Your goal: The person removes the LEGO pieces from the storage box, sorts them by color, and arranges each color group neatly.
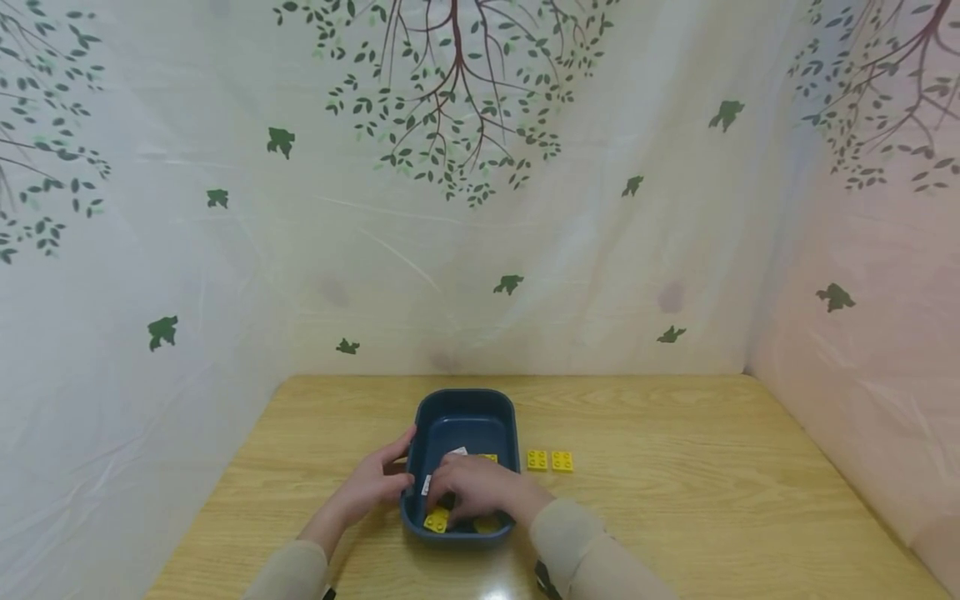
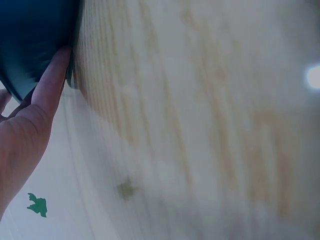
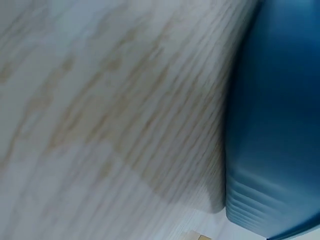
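A dark blue plastic bin stands on the table, with yellow toy building bricks inside. My left hand rests against the bin's left side, its thumb and fingers spread along the wall. In the left wrist view, a straight digit of the left hand touches the bin's outer wall. My right hand reaches down into the bin, fingers bent, close by a yellow brick. I cannot tell whether its fingertips hold anything. The right wrist view shows only the bin's outside and the table.
Two yellow four-stud bricks lie side by side on the wooden table, right of the bin. Small white labels show inside the bin. A pale curtain printed with branches and birds encloses the table's back and sides.
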`<state>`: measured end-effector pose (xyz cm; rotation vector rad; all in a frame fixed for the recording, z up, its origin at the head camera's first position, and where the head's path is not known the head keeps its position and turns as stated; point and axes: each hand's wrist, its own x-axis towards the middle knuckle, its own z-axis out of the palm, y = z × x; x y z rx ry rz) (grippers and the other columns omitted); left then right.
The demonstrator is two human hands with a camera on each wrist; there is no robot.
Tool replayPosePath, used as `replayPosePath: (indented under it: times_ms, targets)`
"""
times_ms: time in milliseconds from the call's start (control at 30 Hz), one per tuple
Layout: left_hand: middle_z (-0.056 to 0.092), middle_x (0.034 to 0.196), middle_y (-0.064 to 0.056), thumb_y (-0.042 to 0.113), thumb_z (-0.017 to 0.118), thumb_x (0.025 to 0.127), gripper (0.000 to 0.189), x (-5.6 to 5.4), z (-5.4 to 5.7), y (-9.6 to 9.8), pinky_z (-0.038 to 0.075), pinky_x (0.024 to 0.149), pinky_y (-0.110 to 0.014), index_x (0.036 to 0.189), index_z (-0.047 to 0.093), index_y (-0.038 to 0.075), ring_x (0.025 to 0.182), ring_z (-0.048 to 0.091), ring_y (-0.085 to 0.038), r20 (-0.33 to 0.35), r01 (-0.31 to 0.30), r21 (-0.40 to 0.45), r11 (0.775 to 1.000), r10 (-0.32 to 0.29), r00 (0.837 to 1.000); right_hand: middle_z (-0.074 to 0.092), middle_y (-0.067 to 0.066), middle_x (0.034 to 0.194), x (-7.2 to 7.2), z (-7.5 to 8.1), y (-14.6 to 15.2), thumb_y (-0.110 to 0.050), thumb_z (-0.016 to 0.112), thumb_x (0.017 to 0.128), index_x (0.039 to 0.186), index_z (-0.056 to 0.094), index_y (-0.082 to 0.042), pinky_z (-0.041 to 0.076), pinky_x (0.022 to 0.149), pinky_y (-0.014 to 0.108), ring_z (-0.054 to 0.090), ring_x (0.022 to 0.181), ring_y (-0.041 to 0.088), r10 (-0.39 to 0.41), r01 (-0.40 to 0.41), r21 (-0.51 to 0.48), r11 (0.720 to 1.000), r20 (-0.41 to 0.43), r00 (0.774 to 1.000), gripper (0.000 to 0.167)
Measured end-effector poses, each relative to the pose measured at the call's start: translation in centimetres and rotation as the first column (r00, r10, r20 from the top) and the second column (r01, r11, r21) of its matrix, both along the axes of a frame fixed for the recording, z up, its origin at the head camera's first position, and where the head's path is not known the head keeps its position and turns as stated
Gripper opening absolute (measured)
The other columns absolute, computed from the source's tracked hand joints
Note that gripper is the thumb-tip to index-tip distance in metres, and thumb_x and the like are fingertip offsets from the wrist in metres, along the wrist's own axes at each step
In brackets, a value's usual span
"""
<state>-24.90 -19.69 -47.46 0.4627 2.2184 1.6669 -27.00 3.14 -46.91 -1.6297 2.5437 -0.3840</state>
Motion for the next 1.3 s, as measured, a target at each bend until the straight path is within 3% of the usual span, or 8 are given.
replayPosePath:
  times_ms: [400,700,833,1100,1300]
  targets:
    - [0.026,0.156,-0.028,0.006,0.059,0.094,0.077,0.2,0.0,0.1,0.053,0.093,-0.046,0.159,0.02,0.015,0.135,0.038,-0.049,0.023,0.003,0.024,1.0,-0.004,1.0,0.066,-0.016,0.11,0.0,1.3,1.0,-0.024,0.081,0.083,0.111,0.074,-0.024,0.043,0.097,0.018,0.057,0.105,-0.001,-0.082,0.083,-0.093,0.992,0.014,0.997,0.029]
    - [0.028,0.157,-0.026,0.008,0.061,0.094,0.076,0.3,0.1,0.3,0.052,0.093,-0.048,0.159,0.022,0.016,0.134,0.04,-0.049,0.015,-0.041,-0.011,0.999,0.041,0.999,0.067,-0.013,0.108,0.6,2.4,3.0,-0.027,0.079,0.085,0.112,0.074,-0.02,0.046,0.093,0.02,0.058,0.101,0.001,-0.146,0.153,-0.193,0.969,0.054,0.988,0.028]
    - [0.029,0.156,-0.026,0.007,0.062,0.092,0.077,0.3,0.0,0.4,0.052,0.094,-0.049,0.158,0.024,0.015,0.133,0.041,-0.048,-0.001,-0.059,-0.028,0.998,0.059,0.998,0.066,-0.01,0.108,0.9,2.6,4.4,-0.026,0.078,0.086,0.113,0.074,-0.018,0.049,0.091,0.022,0.059,0.098,0.004,-0.188,0.211,-0.257,0.943,0.112,0.976,0.029]
    - [0.03,0.155,-0.029,0.002,0.062,0.09,0.077,0.4,-0.3,0.6,0.052,0.093,-0.049,0.158,0.025,0.011,0.132,0.042,-0.051,-0.03,-0.059,-0.009,0.998,0.059,0.998,0.065,-0.007,0.108,1.2,2.8,7.2,-0.021,0.08,0.084,0.112,0.074,-0.015,0.053,0.088,0.028,0.06,0.096,0.006,-0.291,0.352,-0.357,0.865,0.213,0.933,0.028]
    - [0.03,0.154,-0.029,0.002,0.062,0.09,0.078,0.4,-0.4,0.7,0.052,0.093,-0.049,0.158,0.025,0.011,0.131,0.042,-0.051,-0.027,-0.073,-0.01,0.997,0.073,0.997,0.066,-0.01,0.106,1.6,2.7,9.7,-0.022,0.079,0.085,0.112,0.073,-0.017,0.055,0.086,0.039,0.061,0.095,0.016,-0.367,0.453,-0.382,0.805,0.28,0.887,0.027]
